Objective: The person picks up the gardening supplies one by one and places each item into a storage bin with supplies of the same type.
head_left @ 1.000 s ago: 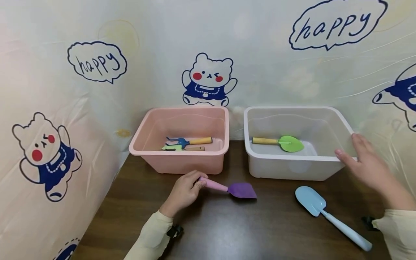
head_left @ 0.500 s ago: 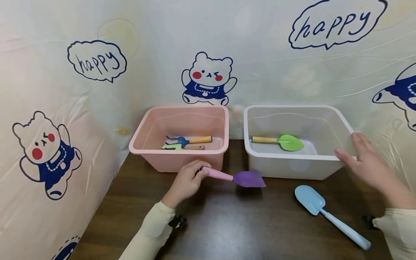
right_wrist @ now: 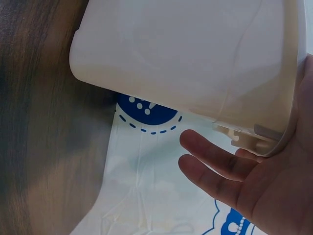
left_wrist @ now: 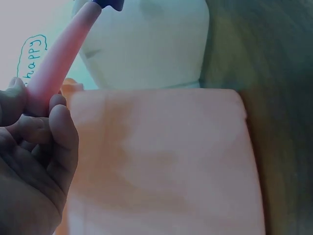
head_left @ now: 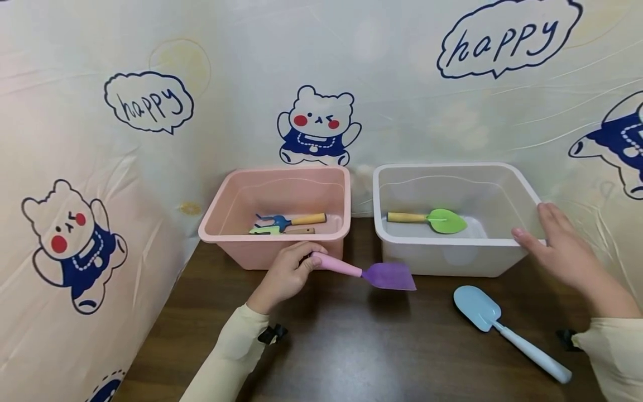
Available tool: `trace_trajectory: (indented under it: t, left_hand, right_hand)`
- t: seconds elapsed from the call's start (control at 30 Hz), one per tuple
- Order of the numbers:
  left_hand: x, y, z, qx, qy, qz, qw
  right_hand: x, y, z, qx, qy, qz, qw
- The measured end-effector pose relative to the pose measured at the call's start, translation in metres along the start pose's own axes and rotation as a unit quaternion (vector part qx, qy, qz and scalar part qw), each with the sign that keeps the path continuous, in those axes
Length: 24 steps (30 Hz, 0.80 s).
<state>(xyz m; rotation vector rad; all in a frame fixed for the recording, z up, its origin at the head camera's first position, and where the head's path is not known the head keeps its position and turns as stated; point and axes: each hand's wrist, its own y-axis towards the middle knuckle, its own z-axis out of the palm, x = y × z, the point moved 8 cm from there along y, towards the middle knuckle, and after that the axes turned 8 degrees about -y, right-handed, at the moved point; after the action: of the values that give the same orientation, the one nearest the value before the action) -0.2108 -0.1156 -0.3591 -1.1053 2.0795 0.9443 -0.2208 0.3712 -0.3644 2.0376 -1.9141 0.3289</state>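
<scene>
A pink-handled trowel (head_left: 389, 276) with a purple blade is lifted above the table. My left hand (head_left: 288, 273) pinches the end of its handle, just before the pink bin (head_left: 276, 243); the left wrist view also shows the thumb and fingers on that handle (left_wrist: 63, 56). With my right hand (head_left: 565, 254) I hold the front right corner of the white bin (head_left: 452, 257). Its thumb lies over the rim and other fingers extend outside, as the right wrist view shows. A green-bladed trowel (head_left: 446, 221) with a yellow handle lies inside the white bin.
Inside the pink bin lie a blue hand fork (head_left: 281, 221) with a yellow handle and a light green tool (head_left: 266, 229), partly hidden. A light blue trowel (head_left: 477, 308) lies on the brown table (head_left: 351, 357) at right. A printed cloth (head_left: 241, 67) hangs behind.
My left hand has raised the pink-handled trowel from low over the table and moved it slightly forward and right. The right hand stays at the white bin's corner.
</scene>
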Motion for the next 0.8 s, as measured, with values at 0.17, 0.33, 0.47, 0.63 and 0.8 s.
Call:
trace_trajectory:
  t: [0.17,0.33,0.47,0.63,0.8]
  left_hand:
    - [-0.014,0.005,-0.006,-0.003,-0.01,0.03,0.9995]
    - [-0.025,0.012,-0.015,-0.022,-0.021,0.05,0.9983]
    - [-0.031,0.017,-0.021,-0.038,-0.023,0.059,0.9973]
    - [-0.036,0.019,-0.023,-0.028,-0.029,0.057,0.9976]
    - [-0.039,0.018,-0.027,-0.024,-0.055,0.054,0.9967]
  right_hand:
    - [0.001,0.0,-0.001,0.008,0.007,-0.007,1.0]
    - [0.002,0.0,-0.001,0.011,0.009,-0.005,1.0]
    - [0.002,-0.001,-0.001,0.01,0.008,-0.002,1.0]
    - [0.002,-0.001,-0.001,0.011,0.01,0.001,1.0]
    - [0.002,-0.002,-0.001,0.008,0.01,0.001,1.0]
